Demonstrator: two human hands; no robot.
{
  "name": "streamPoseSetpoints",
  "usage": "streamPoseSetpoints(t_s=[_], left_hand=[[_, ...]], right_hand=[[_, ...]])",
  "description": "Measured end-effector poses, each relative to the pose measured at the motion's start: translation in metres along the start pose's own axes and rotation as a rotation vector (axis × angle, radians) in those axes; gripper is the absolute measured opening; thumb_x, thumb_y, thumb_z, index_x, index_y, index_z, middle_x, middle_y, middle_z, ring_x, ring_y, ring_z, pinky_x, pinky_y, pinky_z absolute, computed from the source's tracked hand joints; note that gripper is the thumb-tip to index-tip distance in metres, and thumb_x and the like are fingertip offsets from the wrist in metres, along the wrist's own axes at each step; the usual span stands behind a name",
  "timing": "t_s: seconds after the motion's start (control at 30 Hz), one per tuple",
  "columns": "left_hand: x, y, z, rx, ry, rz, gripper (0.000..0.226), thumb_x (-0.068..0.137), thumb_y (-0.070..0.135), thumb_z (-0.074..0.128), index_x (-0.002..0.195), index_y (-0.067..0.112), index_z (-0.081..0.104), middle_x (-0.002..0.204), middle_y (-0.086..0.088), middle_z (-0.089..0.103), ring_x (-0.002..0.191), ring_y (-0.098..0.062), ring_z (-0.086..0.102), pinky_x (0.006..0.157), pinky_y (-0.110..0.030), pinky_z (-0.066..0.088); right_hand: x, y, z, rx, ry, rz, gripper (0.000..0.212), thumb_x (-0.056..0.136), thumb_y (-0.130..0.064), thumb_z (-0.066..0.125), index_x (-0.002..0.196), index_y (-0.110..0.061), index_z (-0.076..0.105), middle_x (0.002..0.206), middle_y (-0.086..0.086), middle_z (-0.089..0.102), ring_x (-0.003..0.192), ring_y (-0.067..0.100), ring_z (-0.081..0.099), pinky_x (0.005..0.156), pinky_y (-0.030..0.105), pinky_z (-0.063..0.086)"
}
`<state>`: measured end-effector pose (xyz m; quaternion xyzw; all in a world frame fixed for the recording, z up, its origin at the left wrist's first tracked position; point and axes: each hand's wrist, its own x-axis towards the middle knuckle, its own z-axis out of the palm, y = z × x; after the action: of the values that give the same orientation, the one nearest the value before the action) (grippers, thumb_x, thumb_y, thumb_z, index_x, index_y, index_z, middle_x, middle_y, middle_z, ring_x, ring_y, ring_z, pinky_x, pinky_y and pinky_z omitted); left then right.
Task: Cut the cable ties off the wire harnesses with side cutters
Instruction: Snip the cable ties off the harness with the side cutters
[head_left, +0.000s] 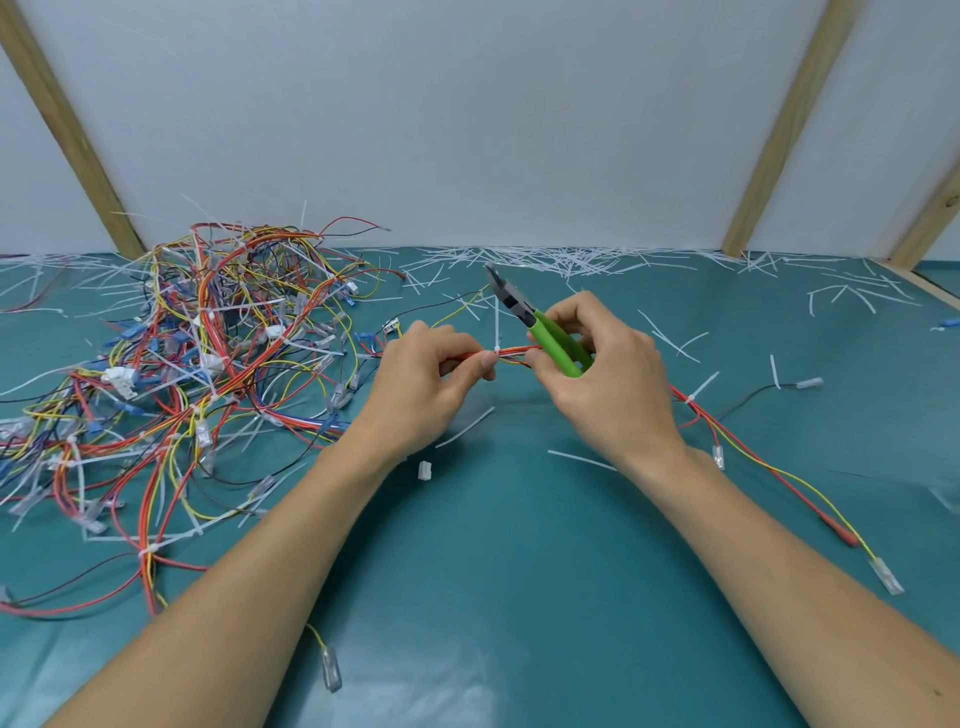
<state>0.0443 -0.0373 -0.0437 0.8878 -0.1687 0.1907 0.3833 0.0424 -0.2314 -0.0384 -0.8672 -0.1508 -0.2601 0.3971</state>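
My left hand (434, 376) pinches a red, orange and yellow wire harness (727, 431) just left of a white cable tie (497, 332) whose tail stands upright. My right hand (608, 374) grips green-handled side cutters (540, 325) and also touches the harness on the tie's right side. The cutter jaws point up and to the left, slightly parted, above the tie and not on it. The harness trails off to the right across the teal table and ends in clear-sleeved terminals.
A big tangle of tied harnesses (197, 353) lies at the left. Cut white tie pieces (571, 260) litter the table's far edge and right side. Loose tie bits (424, 470) lie near my wrists. Wooden posts (789, 124) lean against the white back wall.
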Motion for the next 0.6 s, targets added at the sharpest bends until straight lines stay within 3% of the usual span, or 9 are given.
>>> streamPoseSetpoints(t_s=[0.13, 0.23, 0.3, 0.43, 0.6], left_hand=[[0.003, -0.011, -0.002, 0.146, 0.088, 0.021, 0.019, 0.096, 0.033, 0.065, 0.087, 0.024, 0.078, 0.065, 0.01, 0.045, 0.076, -0.021, 0.039, 0.075, -0.041, 0.037], [0.005, -0.014, -0.002, 0.163, 0.132, 0.028, 0.017, 0.095, 0.034, 0.066, 0.089, 0.025, 0.079, 0.063, 0.011, 0.044, 0.076, -0.02, 0.038, 0.073, -0.04, 0.036], [0.006, -0.015, -0.001, 0.168, 0.138, 0.028, 0.016, 0.094, 0.034, 0.067, 0.09, 0.025, 0.079, 0.063, 0.011, 0.043, 0.075, -0.021, 0.038, 0.072, -0.039, 0.035], [0.005, -0.015, 0.001, 0.139, 0.148, 0.003, 0.013, 0.093, 0.032, 0.069, 0.092, 0.025, 0.08, 0.066, 0.008, 0.048, 0.078, -0.023, 0.041, 0.075, -0.043, 0.038], [0.004, -0.014, 0.002, 0.118, 0.166, -0.014, 0.012, 0.093, 0.03, 0.07, 0.095, 0.024, 0.08, 0.067, 0.009, 0.049, 0.08, -0.024, 0.042, 0.077, -0.045, 0.039]], right_hand=[[0.007, 0.003, -0.007, -0.056, 0.032, 0.03, 0.046, 0.073, -0.073, 0.074, 0.094, -0.034, 0.061, 0.083, -0.024, 0.067, 0.076, -0.002, 0.063, 0.068, 0.034, 0.054], [0.01, 0.009, -0.015, -0.146, 0.01, 0.041, 0.055, 0.069, -0.085, 0.067, 0.094, -0.036, 0.064, 0.082, -0.025, 0.067, 0.078, -0.007, 0.062, 0.066, 0.025, 0.047], [0.011, 0.013, -0.019, -0.184, -0.021, 0.043, 0.055, 0.07, -0.085, 0.066, 0.096, -0.037, 0.067, 0.086, -0.023, 0.07, 0.08, -0.004, 0.063, 0.069, 0.024, 0.046], [0.013, 0.017, -0.023, -0.186, -0.088, 0.029, 0.047, 0.075, -0.074, 0.074, 0.104, -0.037, 0.071, 0.099, -0.019, 0.071, 0.092, 0.006, 0.065, 0.083, 0.034, 0.051], [0.013, 0.016, -0.023, -0.217, -0.147, 0.0, 0.038, 0.076, -0.064, 0.078, 0.106, -0.04, 0.074, 0.102, -0.014, 0.068, 0.098, 0.014, 0.059, 0.093, 0.044, 0.045]])
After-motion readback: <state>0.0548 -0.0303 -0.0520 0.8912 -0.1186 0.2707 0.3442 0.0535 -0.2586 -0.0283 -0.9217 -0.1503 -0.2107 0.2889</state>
